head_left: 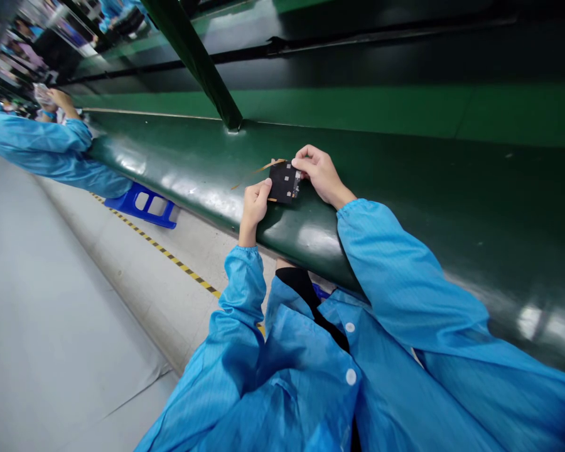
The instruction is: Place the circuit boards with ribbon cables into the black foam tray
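Note:
A small flat black circuit board [281, 183] with pale square patches is held between my two hands, above the green work surface. My left hand [254, 207] pinches its left edge, thumb on top. At the upper right corner, my right hand [321, 174] is closed with thumb and forefinger on the board's edge. Small metallic parts run along the right side of the board. A thin amber flex ribbon [263, 168] sticks out from its top edge toward the left. The undersides of the board and most of my fingertips are hidden.
The green bench [428, 188] runs across the view, with a dark green post [207, 69] rising behind the board. At the left sit a co-worker's blue sleeve [37, 141] and a blue plastic stool [144, 206]. Yellow-black tape [169, 256] marks the floor.

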Motion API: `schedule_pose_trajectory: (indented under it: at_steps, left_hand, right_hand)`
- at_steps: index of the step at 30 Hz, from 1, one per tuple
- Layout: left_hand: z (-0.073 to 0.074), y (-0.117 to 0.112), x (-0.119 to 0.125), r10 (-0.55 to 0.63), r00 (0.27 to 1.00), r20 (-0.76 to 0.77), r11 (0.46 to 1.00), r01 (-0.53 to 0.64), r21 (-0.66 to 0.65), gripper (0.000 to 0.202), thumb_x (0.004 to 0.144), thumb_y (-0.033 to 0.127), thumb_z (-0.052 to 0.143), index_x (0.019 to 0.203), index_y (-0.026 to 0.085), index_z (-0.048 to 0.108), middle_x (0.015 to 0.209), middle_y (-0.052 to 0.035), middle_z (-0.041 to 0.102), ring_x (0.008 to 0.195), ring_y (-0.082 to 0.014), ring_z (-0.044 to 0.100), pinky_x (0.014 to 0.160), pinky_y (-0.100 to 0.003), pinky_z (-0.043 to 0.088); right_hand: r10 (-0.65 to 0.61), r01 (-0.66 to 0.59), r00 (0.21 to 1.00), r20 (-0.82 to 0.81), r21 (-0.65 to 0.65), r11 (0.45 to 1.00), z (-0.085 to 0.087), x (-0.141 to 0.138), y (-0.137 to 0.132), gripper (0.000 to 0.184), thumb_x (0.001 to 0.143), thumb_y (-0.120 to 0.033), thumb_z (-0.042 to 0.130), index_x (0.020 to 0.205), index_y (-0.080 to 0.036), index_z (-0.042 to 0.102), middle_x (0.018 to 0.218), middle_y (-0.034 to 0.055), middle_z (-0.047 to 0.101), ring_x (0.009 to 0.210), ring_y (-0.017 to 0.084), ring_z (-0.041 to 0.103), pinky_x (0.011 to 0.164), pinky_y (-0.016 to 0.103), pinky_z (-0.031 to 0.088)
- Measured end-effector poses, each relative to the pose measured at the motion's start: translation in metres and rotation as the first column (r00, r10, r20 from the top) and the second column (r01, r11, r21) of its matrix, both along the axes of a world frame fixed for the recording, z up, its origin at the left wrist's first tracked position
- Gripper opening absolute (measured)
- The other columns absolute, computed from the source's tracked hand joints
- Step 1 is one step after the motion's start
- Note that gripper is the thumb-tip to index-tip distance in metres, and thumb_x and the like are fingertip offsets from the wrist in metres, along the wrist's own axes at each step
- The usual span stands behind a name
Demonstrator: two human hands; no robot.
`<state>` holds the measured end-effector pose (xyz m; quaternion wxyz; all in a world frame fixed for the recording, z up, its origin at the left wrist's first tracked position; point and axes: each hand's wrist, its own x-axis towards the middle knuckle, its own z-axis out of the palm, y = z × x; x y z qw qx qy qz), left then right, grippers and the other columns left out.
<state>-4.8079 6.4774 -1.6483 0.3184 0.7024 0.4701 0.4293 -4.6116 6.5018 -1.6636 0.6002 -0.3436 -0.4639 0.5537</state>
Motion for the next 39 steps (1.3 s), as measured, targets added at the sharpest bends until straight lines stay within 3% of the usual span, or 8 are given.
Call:
schedule_pose_trajectory:
  at_steps: [7,18,28,33,39]
  left_hand:
    - [0.003,-0.001,0.004,0.032,0.999,0.023,0.999,-0.032,-0.012,0.082,0.091,0.092,0.052,0.057,0.022,0.030,0.058,0.0013,0.029,0.059,-0.0115,0.022,0.056,-0.033,0.024]
    - [0.001,0.001,0.003,0.070,0.998,-0.004,0.998,-0.070,-0.003,0.082,0.094,0.091,0.050,0.058,0.023,0.024,0.057,0.0021,0.023,0.059,-0.0121,0.018,0.055,-0.033,0.017]
    - [0.003,0.000,0.005,0.076,0.997,0.001,0.997,-0.076,-0.016,0.082,0.096,0.087,0.052,0.056,0.022,0.023,0.054,0.0029,0.023,0.057,-0.0113,0.018,0.054,-0.033,0.017]
    - [0.001,0.000,0.003,0.100,0.995,0.017,0.995,-0.100,-0.024,0.083,0.097,0.086,0.054,0.052,0.022,0.025,0.050,0.0026,0.027,0.053,-0.0112,0.023,0.052,-0.033,0.019]
    - [-0.007,0.003,0.000,0.052,0.997,0.053,0.996,-0.048,-0.074,0.081,0.101,0.085,0.047,0.051,0.022,0.049,0.054,-0.0026,0.055,0.056,-0.0132,0.051,0.060,-0.030,0.040]
  right_hand:
    - [0.039,-0.040,0.997,-0.066,-0.022,0.999,0.004,0.001,-0.002,0.024,0.078,-0.030,0.078,0.082,-0.023,0.055,0.067,-0.0043,0.052,0.062,0.012,0.049,0.064,0.027,0.049]
    - [0.054,-0.058,0.995,-0.086,-0.040,0.998,0.007,0.002,-0.005,0.028,0.075,-0.033,0.081,0.087,-0.023,0.058,0.071,-0.0034,0.058,0.064,0.012,0.052,0.064,0.027,0.049]
    - [0.076,-0.086,0.987,-0.141,-0.069,0.994,0.011,0.004,-0.006,0.021,0.076,-0.037,0.066,0.089,-0.022,0.060,0.075,-0.0010,0.057,0.066,0.014,0.053,0.063,0.029,0.049]
    - [0.224,-0.234,0.953,-0.202,-0.026,0.972,0.013,0.008,-0.009,0.040,0.069,-0.032,0.078,0.105,-0.022,0.064,0.085,-0.0013,0.064,0.073,0.014,0.057,0.066,0.027,0.051]
    - [0.333,-0.331,0.926,-0.176,0.040,0.943,0.017,0.011,-0.015,0.068,0.070,-0.041,0.097,0.128,-0.026,0.064,0.091,-0.0029,0.067,0.081,0.015,0.061,0.074,0.028,0.057]
